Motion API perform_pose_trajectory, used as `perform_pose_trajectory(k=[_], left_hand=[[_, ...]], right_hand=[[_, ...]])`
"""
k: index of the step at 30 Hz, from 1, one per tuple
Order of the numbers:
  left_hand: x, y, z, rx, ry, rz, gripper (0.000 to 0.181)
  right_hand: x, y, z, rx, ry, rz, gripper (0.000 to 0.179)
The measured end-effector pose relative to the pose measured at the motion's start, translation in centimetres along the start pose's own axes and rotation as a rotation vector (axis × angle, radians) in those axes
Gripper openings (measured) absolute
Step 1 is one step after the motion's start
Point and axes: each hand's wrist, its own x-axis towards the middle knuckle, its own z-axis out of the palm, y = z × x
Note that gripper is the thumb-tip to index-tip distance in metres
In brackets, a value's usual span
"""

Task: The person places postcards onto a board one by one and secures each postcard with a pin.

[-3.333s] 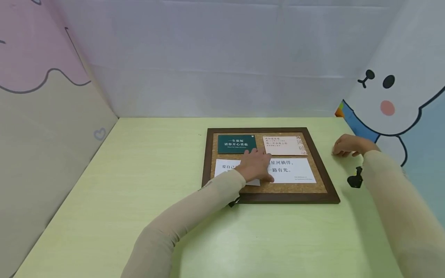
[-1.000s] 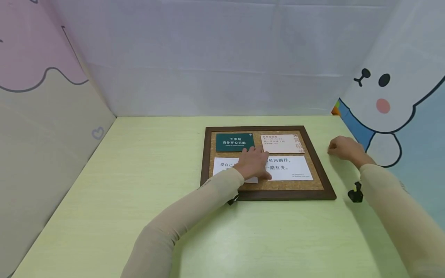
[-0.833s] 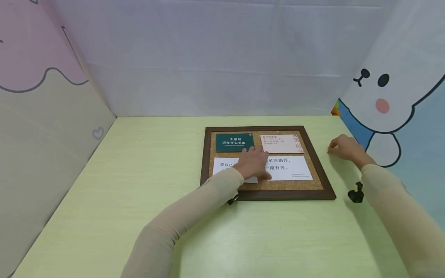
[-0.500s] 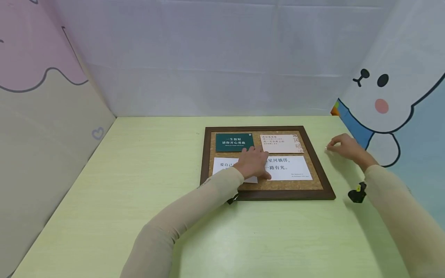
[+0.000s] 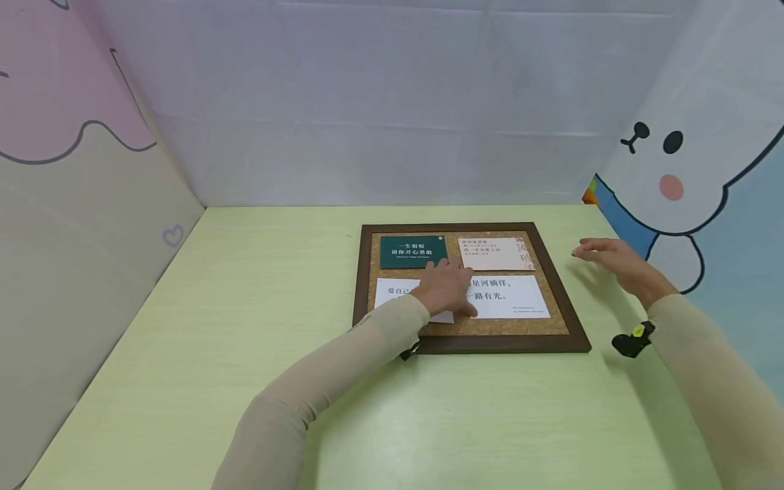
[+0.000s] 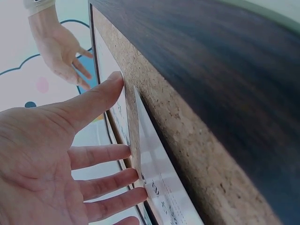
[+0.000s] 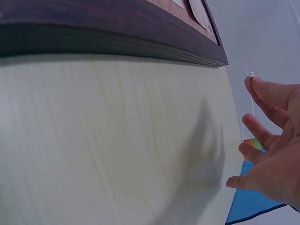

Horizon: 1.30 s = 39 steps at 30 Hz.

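A cork board with a dark wooden frame (image 5: 473, 344) lies on the table, bearing a green card (image 5: 414, 252), a pink card (image 5: 497, 254) and two white cards, a right one (image 5: 514, 299) and a left one (image 5: 392, 291). My left hand (image 5: 445, 288) rests with spread fingers over the inner edges of the white cards, its thumb on the right one. In the left wrist view, a white card (image 6: 157, 173) stands up slightly from the cork. Right of the board, my right hand (image 5: 618, 262) pinches a small clear push pin (image 7: 251, 75) between thumb and forefinger, other fingers spread.
The pale green tabletop (image 5: 245, 306) stretches left and in front of the board. A white backdrop (image 5: 392, 136) closes the back, with a cartoon-printed panel (image 5: 704, 170) on the right. A small pin (image 5: 441, 238) shows at the green card's corner.
Since the oldest frame, my right hand has gone from curled near the table to extended fingers, with the push pin coming into sight at its fingertips. My left hand stays on the cards.
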Motion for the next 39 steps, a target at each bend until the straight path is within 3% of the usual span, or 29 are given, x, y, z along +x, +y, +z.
perform_pose_trajectory(k=[5,13,26,39], left_hand=[[-0.1,0.0,-0.1,-0.002,-0.004,-0.001,0.077],[-0.1,0.0,0.0,-0.012,-0.004,-0.008,0.078],[-0.1,0.1,-0.2,-0.01,-0.004,-0.005,0.078],[0.0,-0.1,0.0,-0.007,0.004,-0.001,0.077]], right_hand=[[-0.4,-0.5,0.2,0.052,-0.007,0.005,0.022],[-0.1,-1.7,2.4,-0.042,-0.043,-0.043,0.047],[0.5,-2.9,5.7,-0.145,-0.097,-0.059,0.037],[0.4,-3.4,6.7,-0.157,-0.09,-0.055,0.03]])
